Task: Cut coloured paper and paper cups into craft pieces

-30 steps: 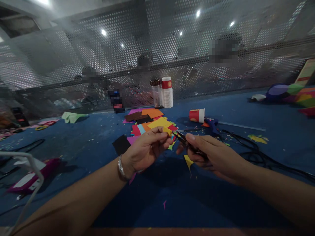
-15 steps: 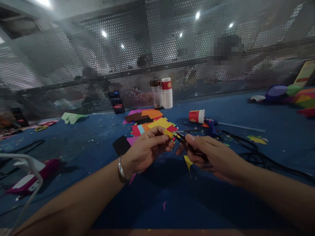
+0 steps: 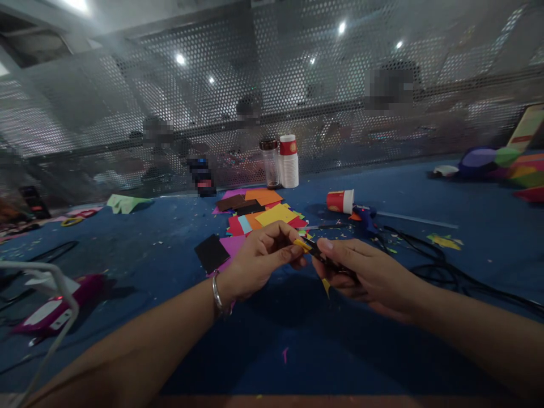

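Note:
Between the thumb and fingers of my left hand (image 3: 267, 258) is a small piece of yellow paper (image 3: 302, 245). My right hand (image 3: 355, 269) is closed round a pair of dark scissors (image 3: 318, 252), whose blades point left and meet the yellow paper. Most of the handles are hidden by my fingers. Just under my right hand a pointed yellow scrap (image 3: 326, 288) shows in part. Behind my hands lies a pile of coloured sheets, with a yellow sheet (image 3: 276, 215) on top and a black square (image 3: 211, 253) to the left.
A red and white paper cup (image 3: 340, 201) lies on its side by a blue glue gun (image 3: 366, 218). Farther back stand a clear jar (image 3: 270, 164) and stacked paper cups (image 3: 289, 164). A magenta power strip (image 3: 59, 306) is at left; black cables (image 3: 442, 266) run at right.
My left hand has moved slightly right, toward the scissors, with the yellow paper. The scissor blades now overlap the paper more closely.

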`<state>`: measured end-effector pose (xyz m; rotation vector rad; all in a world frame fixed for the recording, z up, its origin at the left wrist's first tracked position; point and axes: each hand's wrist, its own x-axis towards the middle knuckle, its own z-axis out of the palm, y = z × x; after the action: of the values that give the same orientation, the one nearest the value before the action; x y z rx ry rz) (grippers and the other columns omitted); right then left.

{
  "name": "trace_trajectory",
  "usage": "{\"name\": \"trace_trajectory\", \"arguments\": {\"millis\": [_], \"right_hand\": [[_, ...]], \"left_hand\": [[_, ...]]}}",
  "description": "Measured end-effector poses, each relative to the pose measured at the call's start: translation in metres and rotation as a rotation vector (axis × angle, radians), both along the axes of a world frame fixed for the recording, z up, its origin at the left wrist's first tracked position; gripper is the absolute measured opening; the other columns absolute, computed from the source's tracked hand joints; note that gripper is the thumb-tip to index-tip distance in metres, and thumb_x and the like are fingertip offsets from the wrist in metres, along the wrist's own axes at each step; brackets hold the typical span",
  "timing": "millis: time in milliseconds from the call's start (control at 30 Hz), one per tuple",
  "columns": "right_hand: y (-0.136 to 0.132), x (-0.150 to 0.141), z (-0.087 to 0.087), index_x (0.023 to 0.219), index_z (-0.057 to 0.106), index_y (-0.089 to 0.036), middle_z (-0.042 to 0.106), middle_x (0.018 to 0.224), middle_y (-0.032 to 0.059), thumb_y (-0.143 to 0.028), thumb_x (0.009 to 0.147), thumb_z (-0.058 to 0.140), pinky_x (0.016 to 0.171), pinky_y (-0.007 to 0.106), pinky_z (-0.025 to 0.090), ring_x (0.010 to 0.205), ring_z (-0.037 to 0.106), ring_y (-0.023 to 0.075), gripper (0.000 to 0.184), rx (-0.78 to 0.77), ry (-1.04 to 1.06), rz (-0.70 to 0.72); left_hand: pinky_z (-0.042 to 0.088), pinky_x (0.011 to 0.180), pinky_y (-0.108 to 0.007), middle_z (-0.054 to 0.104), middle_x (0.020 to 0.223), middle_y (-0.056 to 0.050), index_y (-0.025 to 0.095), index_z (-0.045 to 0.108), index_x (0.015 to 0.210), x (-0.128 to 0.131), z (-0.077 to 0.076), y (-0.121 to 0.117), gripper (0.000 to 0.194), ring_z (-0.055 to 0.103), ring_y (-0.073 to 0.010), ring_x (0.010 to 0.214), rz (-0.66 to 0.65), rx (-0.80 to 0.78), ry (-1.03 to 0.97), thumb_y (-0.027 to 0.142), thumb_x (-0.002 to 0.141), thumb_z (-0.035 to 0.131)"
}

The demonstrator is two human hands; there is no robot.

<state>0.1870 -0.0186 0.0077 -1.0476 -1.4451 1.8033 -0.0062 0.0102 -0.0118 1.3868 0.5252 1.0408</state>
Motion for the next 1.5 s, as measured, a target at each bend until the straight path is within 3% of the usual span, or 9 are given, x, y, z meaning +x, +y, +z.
{"name": "trace_trajectory", "arguments": {"millis": [433, 967, 1033, 1133, 1267, 1500], "right_hand": [[-0.001, -0.001, -0.003, 0.064, 0.045, -0.018, 0.025, 0.055, -0.009, -0.064, 0.085, 0.056, 0.042, 0.022, 0.007, 0.046, 0.013, 0.0044, 0.052, -0.006, -0.009, -0.013], [0.0, -0.001, -0.001, 0.064, 0.046, -0.019, 0.025, 0.054, -0.0093, -0.064, 0.086, 0.055, 0.042, 0.023, 0.008, 0.046, 0.014, 0.0055, 0.051, 0.055, -0.026, -0.062], [0.001, 0.001, 0.0, 0.067, 0.049, -0.019, 0.027, 0.054, -0.0087, -0.066, 0.085, 0.055, 0.043, 0.023, 0.011, 0.047, 0.017, 0.0062, 0.051, 0.101, -0.019, -0.113], [0.004, 0.002, 0.001, 0.068, 0.051, -0.02, 0.029, 0.056, -0.0079, -0.068, 0.079, 0.06, 0.044, 0.023, 0.018, 0.049, 0.022, 0.0075, 0.051, 0.288, -0.085, -0.201], [0.006, 0.002, -0.002, 0.078, 0.059, -0.02, 0.042, 0.062, -0.0049, -0.053, 0.079, 0.069, 0.048, 0.024, 0.027, 0.053, 0.034, 0.0099, 0.034, 0.58, -0.335, -0.213], [0.004, -0.001, -0.002, 0.076, 0.059, -0.02, 0.043, 0.059, -0.0051, -0.038, 0.082, 0.064, 0.049, 0.025, 0.028, 0.052, 0.035, 0.0103, 0.02, 0.657, -0.394, -0.169]], "left_hand": [[0.05, 0.066, -0.021, 0.065, 0.073, 0.001, 0.014, 0.062, 0.084, 0.001, -0.002, -0.001, 0.018, 0.063, -0.0083, 0.066, -0.002, -0.002, -0.003, 0.024, 0.08, 0.076], [0.049, 0.065, -0.022, 0.063, 0.072, 0.002, 0.015, 0.059, 0.081, 0.005, 0.004, -0.005, 0.022, 0.061, -0.0085, 0.063, 0.045, 0.002, 0.087, 0.029, 0.078, 0.076], [0.049, 0.063, -0.022, 0.062, 0.07, 0.003, 0.015, 0.059, 0.08, 0.006, 0.004, -0.004, 0.019, 0.061, -0.0077, 0.061, 0.114, -0.045, 0.079, 0.024, 0.076, 0.075], [0.049, 0.061, -0.021, 0.061, 0.069, 0.003, 0.015, 0.059, 0.078, 0.007, 0.005, -0.004, 0.016, 0.06, -0.0075, 0.059, 0.171, -0.139, 0.091, 0.017, 0.073, 0.073], [0.05, 0.06, -0.022, 0.061, 0.066, 0.003, 0.015, 0.058, 0.076, 0.01, 0.004, -0.007, 0.013, 0.061, -0.008, 0.058, 0.136, -0.156, 0.098, 0.015, 0.072, 0.07], [0.049, 0.059, -0.022, 0.062, 0.068, 0.003, 0.015, 0.057, 0.077, 0.011, 0.008, -0.011, 0.015, 0.061, -0.0079, 0.057, 0.087, -0.146, 0.176, 0.013, 0.068, 0.069]]}}
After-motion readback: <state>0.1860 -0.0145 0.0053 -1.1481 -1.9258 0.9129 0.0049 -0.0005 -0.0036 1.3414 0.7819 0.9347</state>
